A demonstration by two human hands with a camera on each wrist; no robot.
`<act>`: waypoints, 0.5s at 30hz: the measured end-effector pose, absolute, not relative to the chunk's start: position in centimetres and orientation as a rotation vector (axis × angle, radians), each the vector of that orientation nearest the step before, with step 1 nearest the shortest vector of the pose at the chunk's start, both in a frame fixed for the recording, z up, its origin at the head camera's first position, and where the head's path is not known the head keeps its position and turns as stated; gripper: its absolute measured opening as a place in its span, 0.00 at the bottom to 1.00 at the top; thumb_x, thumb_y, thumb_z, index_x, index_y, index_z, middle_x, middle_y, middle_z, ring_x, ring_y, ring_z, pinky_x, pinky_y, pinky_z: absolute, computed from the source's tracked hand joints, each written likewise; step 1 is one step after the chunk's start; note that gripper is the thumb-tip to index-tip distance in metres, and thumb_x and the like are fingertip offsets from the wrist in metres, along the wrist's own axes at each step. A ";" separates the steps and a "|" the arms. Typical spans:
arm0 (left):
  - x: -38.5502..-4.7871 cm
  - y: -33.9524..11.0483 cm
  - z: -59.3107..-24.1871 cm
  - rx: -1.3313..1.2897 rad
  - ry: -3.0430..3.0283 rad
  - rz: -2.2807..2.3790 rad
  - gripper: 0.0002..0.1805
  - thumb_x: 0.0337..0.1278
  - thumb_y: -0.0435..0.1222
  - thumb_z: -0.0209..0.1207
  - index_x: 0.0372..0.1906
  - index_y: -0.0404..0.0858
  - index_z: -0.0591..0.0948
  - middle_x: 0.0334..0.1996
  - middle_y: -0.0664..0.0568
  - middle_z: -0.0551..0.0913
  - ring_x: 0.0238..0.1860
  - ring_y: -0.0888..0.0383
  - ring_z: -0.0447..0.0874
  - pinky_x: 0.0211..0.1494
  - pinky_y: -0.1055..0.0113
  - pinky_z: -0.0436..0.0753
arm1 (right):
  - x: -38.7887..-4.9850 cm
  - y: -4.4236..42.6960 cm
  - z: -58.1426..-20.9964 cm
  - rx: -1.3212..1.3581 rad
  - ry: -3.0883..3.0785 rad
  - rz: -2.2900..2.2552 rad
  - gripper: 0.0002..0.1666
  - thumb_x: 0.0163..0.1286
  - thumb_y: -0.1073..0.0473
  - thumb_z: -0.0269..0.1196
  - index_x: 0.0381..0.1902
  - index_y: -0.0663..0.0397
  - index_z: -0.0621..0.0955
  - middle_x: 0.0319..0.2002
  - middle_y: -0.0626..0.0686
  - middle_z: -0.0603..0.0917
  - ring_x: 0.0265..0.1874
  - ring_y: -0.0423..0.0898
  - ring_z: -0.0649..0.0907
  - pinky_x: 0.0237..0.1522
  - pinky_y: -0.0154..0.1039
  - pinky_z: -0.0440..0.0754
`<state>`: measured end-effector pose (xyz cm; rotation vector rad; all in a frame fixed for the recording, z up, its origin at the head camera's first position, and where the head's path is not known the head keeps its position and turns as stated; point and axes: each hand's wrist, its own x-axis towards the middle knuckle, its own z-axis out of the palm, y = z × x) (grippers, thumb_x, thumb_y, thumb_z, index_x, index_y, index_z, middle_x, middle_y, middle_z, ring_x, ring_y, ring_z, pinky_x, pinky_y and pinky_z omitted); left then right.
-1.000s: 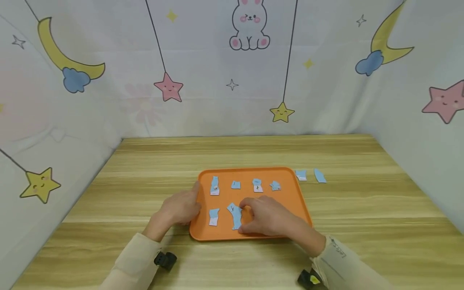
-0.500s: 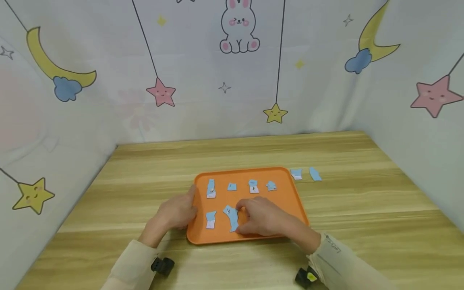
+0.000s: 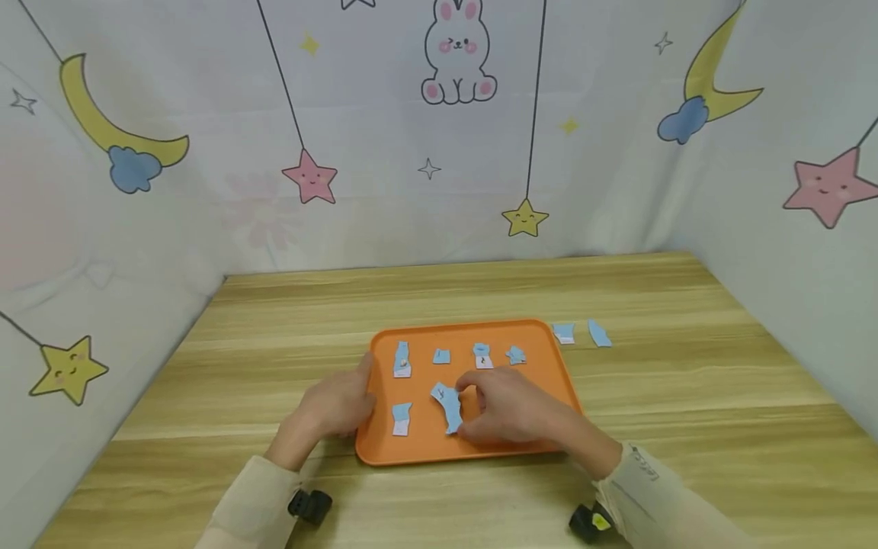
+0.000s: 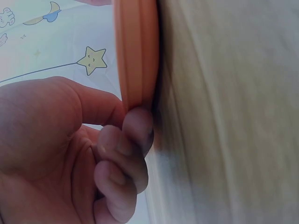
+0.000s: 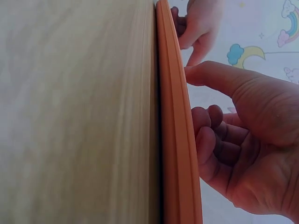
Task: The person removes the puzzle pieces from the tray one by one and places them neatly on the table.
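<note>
An orange tray (image 3: 473, 456) lies on the wooden table. My left hand (image 3: 336, 400) grips its left rim, thumb along the rim and fingers curled at the edge in the left wrist view. Over the front half of the tray is my right hand (image 3: 511, 408), its index finger and thumb at the two ends of a long, jagged light blue paper piece (image 3: 449, 408). In the right wrist view the thumb (image 5: 205, 74) reaches past the tray's edge, and the other fingers curl; the piece is hidden there. A blue-and-white piece (image 3: 401, 419) lies left of the long one.
Along the tray's back lie a tall piece (image 3: 402, 358), a small blue one (image 3: 441, 356), a blue-and-white one (image 3: 483, 356) and a jagged one (image 3: 516, 354). Two more, one squarish (image 3: 565, 333) and one narrow (image 3: 599, 333), lie on the table beyond its right corner.
The long blue piece has turned slightly on the tray, its lower end swinging to the right, with my right fingers staying at it. My left hand stays on the rim. The head view has shifted.
</note>
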<state>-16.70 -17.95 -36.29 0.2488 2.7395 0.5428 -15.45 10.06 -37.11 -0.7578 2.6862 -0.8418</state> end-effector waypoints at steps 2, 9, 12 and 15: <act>-16.7 -17.9 -36.3 0.245 2.737 0.543 0.41 0.73 0.34 0.49 0.85 0.29 0.49 0.16 0.51 0.79 0.13 0.59 0.74 0.19 0.68 0.67 | -15.5 10.5 -37.0 -0.741 2.687 -0.848 0.33 0.59 0.50 0.78 0.60 0.56 0.83 0.18 0.42 0.75 0.20 0.37 0.72 0.27 0.33 0.71; -17.5 -18.2 -37.3 0.240 2.735 0.517 0.42 0.73 0.35 0.48 0.85 0.31 0.48 0.18 0.50 0.80 0.14 0.57 0.76 0.19 0.66 0.69 | -15.9 12.4 -36.9 -0.786 2.720 -0.857 0.31 0.58 0.51 0.78 0.57 0.55 0.84 0.17 0.40 0.73 0.18 0.34 0.70 0.31 0.32 0.71; -18.6 -19.0 -39.0 0.265 2.737 0.500 0.43 0.72 0.36 0.48 0.86 0.32 0.47 0.19 0.51 0.79 0.15 0.56 0.78 0.19 0.64 0.71 | -16.0 13.2 -36.9 -0.772 2.710 -0.863 0.31 0.59 0.52 0.78 0.58 0.56 0.83 0.18 0.40 0.73 0.19 0.34 0.70 0.30 0.32 0.71; -18.8 -19.2 -39.5 0.281 2.739 0.499 0.43 0.71 0.36 0.48 0.85 0.32 0.47 0.19 0.51 0.79 0.14 0.56 0.78 0.19 0.63 0.71 | -16.1 13.9 -36.8 -0.753 2.697 -0.870 0.32 0.60 0.53 0.77 0.60 0.57 0.82 0.19 0.40 0.73 0.20 0.35 0.71 0.29 0.31 0.70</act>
